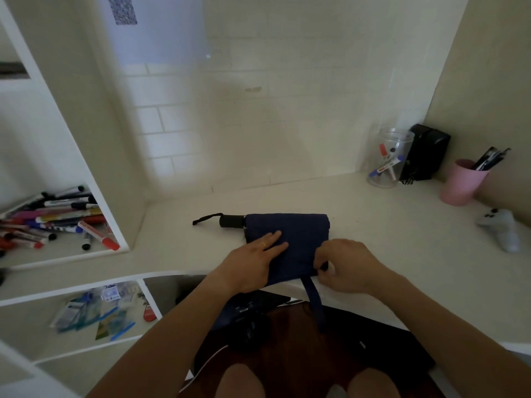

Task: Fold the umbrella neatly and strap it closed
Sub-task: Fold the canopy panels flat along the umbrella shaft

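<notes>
Left hand [253, 254] flat on umbrella [298, 239]

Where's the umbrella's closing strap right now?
In the head view, the strap hangs off the desk's front edge, below the navy umbrella, just left of the right hand.

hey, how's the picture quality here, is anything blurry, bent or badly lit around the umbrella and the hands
Head view: wide-angle bending curves the shelf edges and counter rim; light is dim and even, with a soft shadow on the tiled wall and no glare. The navy umbrella, left hand and right hand read clearly, slightly soft; the lower shelf items are blurred.
</notes>
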Action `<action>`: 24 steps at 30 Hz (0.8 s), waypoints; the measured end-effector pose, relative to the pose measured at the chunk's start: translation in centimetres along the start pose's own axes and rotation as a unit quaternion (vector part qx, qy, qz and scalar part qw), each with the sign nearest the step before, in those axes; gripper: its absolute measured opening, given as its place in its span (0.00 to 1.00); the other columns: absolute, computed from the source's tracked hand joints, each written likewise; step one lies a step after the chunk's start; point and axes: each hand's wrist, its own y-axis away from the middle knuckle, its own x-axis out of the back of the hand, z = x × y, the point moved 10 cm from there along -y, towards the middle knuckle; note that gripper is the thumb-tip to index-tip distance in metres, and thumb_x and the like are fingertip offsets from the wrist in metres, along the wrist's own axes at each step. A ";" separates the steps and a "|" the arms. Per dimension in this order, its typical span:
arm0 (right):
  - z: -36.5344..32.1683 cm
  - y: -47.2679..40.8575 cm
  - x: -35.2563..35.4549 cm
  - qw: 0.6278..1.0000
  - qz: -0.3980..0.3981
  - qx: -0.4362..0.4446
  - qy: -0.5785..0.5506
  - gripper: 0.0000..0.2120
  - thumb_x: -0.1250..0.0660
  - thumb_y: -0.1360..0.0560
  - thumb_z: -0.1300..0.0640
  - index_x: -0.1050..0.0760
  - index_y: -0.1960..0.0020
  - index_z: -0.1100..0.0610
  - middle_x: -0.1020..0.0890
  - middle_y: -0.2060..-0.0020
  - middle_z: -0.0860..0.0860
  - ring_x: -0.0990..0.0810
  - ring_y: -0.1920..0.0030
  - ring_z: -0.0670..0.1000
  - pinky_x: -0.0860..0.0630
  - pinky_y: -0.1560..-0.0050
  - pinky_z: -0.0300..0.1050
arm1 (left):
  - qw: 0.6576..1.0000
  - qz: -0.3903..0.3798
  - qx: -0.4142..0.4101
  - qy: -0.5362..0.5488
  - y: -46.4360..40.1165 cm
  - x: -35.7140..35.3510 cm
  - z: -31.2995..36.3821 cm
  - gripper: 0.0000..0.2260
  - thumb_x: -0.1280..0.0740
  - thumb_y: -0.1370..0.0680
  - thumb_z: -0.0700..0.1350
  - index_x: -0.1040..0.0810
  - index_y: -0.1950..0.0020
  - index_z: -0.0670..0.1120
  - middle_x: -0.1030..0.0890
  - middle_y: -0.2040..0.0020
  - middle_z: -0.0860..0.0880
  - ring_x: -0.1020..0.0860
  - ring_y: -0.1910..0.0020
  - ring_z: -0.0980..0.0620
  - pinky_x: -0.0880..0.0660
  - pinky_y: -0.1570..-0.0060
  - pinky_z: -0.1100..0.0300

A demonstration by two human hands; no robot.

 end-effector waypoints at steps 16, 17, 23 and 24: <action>-0.3 -2.4 -8.0 0.995 -0.095 -0.015 0.001 0.39 0.68 0.26 0.33 0.61 0.20 0.48 0.63 0.22 0.43 0.64 0.22 0.43 0.62 0.23 0.44 | 0.994 0.020 0.057 0.086 -1.5 3.2 -1.3 0.19 0.43 0.16 0.50 0.30 0.25 0.54 0.28 0.25 0.51 0.29 0.28 0.51 0.32 0.30 0.56; -0.3 -2.3 -7.9 0.996 -0.087 -0.017 -0.002 0.39 0.69 0.27 0.33 0.61 0.20 0.48 0.63 0.22 0.43 0.64 0.22 0.43 0.62 0.22 0.44 | 0.995 0.052 0.043 0.073 -1.5 3.4 -0.8 0.20 0.45 0.15 0.52 0.31 0.24 0.52 0.29 0.24 0.50 0.32 0.26 0.51 0.34 0.28 0.56; -0.5 -2.0 -7.7 0.996 -0.087 -0.007 -0.004 0.35 0.65 0.23 0.34 0.62 0.20 0.49 0.62 0.22 0.43 0.64 0.22 0.42 0.61 0.22 0.45 | 1.000 -0.004 0.011 -0.002 1.0 -2.4 -0.6 0.27 0.59 0.17 0.63 0.55 0.18 0.58 0.57 0.18 0.56 0.58 0.20 0.58 0.54 0.20 0.53; -0.4 -2.0 -7.7 0.996 -0.090 -0.006 -0.006 0.34 0.63 0.21 0.35 0.62 0.20 0.49 0.62 0.21 0.43 0.64 0.22 0.42 0.60 0.21 0.46 | 1.000 -0.004 0.010 0.000 1.0 -2.1 -0.8 0.27 0.58 0.17 0.64 0.55 0.19 0.60 0.57 0.18 0.57 0.58 0.20 0.58 0.54 0.20 0.53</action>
